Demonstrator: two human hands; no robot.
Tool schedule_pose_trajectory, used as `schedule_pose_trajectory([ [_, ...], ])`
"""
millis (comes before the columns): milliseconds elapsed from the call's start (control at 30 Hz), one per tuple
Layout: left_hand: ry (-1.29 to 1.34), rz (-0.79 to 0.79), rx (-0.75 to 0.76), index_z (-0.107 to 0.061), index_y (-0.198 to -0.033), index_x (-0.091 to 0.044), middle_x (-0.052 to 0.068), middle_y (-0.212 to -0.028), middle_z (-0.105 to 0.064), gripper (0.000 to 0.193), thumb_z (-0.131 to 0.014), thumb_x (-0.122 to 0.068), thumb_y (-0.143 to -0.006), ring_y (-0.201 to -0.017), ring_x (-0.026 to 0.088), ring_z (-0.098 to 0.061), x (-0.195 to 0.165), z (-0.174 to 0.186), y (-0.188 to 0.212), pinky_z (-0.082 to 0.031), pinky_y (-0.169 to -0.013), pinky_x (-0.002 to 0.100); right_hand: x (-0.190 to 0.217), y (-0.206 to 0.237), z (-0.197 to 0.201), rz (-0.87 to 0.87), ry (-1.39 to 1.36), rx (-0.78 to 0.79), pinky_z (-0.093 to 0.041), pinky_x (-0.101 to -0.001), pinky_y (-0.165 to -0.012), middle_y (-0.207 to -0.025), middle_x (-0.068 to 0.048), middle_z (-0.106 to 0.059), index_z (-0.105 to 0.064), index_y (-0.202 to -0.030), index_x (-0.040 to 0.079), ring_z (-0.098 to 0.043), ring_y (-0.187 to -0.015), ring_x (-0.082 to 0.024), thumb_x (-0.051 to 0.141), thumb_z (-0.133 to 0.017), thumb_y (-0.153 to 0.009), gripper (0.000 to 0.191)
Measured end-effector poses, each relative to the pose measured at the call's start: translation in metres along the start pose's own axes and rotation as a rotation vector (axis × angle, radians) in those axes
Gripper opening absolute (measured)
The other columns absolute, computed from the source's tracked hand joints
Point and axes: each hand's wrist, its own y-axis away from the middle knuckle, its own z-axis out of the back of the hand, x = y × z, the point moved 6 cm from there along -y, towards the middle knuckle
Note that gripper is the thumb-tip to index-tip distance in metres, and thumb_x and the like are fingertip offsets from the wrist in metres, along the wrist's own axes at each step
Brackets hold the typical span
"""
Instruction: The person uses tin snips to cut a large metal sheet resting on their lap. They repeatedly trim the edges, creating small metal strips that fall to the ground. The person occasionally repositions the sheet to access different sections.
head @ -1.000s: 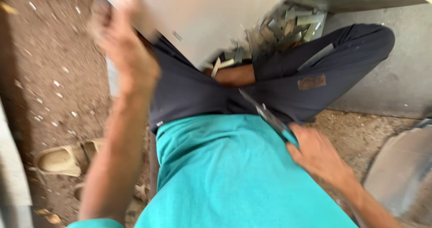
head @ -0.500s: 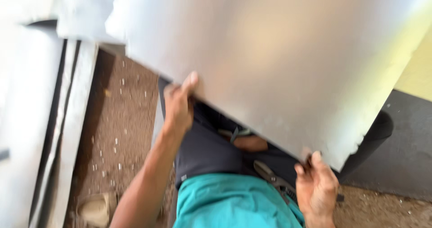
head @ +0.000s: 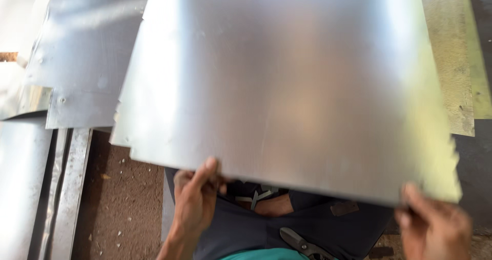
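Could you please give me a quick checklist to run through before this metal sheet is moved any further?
1. Left hand grips the near edge of the metal sheet: ok.
2. Right hand grips the near right corner: ok.
3. Fingers away from the jagged right edge: not ok, right hand sits close to it.
4. Snips lying on the lap, under the sheet: ok.
5. Far edge free of the other sheets: cannot tell.

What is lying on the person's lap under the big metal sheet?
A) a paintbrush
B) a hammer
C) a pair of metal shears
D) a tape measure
C: a pair of metal shears with dark handles rests on the dark trousers, just below the near edge of the metal sheet.
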Motion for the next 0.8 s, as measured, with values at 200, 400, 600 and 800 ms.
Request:
schedule_pose_trajectory([
  [200, -0.036, -0.046, 0.105, -0.066, -0.088, 0.001, 0.011, -0.076, -0.068, 0.029, -0.064, -0.024, -0.102, -0.062, 0.018, -0.069, -0.070, -0.084, -0.129, -0.065, -0.062, 0.033, 0.162, -0.057, -0.184, 0.009, -0.355, 0.367, -0.057, -0.0263, -0.084, -0.112, -0.015, -0.069, -0.060, -0.121, -0.008, -0.067, -0.103, -0.021, 0.002, -0.065, -0.111, 0.015],
  [400, -0.542, -0.177, 0.178, -0.076, -0.091, -0.003, 0.010, -0.063, -0.072, 0.043, -0.062, -0.043, -0.096, -0.043, 0.013, -0.065, -0.102, -0.112, -0.147, -0.050, -0.037, 0.025, 0.158, -0.096, -0.239, 0.324, -0.009, 0.456, -0.060, -0.0260, -0.076, -0.113, -0.015, -0.071, -0.061, -0.124, -0.006, -0.072, -0.099, -0.019, 0.002, -0.059, -0.097, 0.027],
  [600, -0.584, -0.155, 0.060, -0.079, -0.091, 0.000, 0.006, -0.060, -0.071, 0.040, -0.067, -0.038, -0.096, -0.048, 0.011, -0.067, -0.082, -0.059, -0.067, -0.051, -0.039, 0.022, 0.142, -0.005, -0.282, 0.686, 0.346, 0.738, -0.056, -0.0249, -0.076, -0.112, -0.016, -0.072, -0.067, -0.121, -0.009, -0.070, -0.097, -0.018, -0.001, -0.063, -0.107, 0.017],
  [800, -0.437, -0.236, -0.344, -0.077, -0.088, 0.002, 0.005, -0.060, -0.068, 0.040, -0.069, -0.036, -0.096, -0.048, 0.012, -0.067, -0.083, 0.056, 0.032, -0.051, -0.041, 0.025, 0.075, 0.082, -0.329, 0.716, 0.530, 1.080, -0.057, -0.0253, -0.088, -0.115, -0.015, -0.071, -0.065, -0.124, -0.007, -0.070, -0.103, -0.017, 0.001, -0.062, -0.105, 0.021],
])
